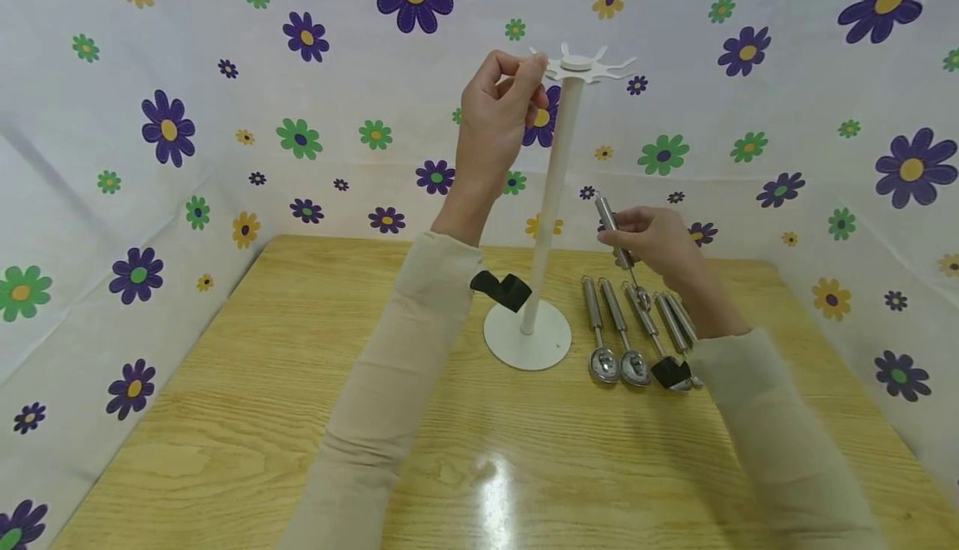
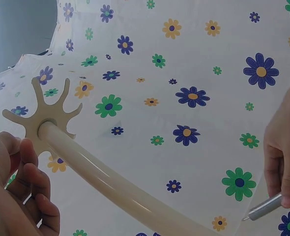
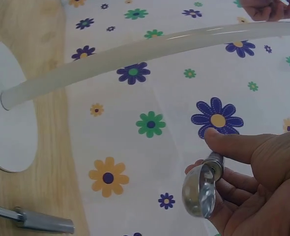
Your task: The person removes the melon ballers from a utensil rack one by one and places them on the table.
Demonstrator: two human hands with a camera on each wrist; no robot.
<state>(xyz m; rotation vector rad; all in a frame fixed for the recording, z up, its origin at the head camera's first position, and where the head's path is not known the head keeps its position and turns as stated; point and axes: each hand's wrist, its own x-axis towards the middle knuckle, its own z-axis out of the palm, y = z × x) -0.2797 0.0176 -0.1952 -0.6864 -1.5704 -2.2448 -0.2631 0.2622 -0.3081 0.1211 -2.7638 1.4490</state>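
Observation:
A white stand [image 1: 554, 192] rises from a round base, with a ring of hooks [image 2: 49, 105] at its top. My left hand [image 1: 498, 109] is at this top, thumb and index finger pinching one of the hooks on the left side. To the right of the post, my right hand [image 1: 659, 242] holds a metal ice cream scoop [image 1: 613, 230] by its handle, handle end up and bowl down. Its shiny bowl [image 3: 199, 191] faces the camera in the right wrist view. Below it, several similar scoops [image 1: 603, 364] lie side by side on the table, partly hidden by the right wrist.
The wooden table [image 1: 300, 433] reaches to a white cloth backdrop [image 1: 337, 84] with printed flowers at the back and sides. The stand's round base [image 1: 528, 354] sits left of the scoops. A black strap piece [image 1: 502, 289] shows at the left wrist.

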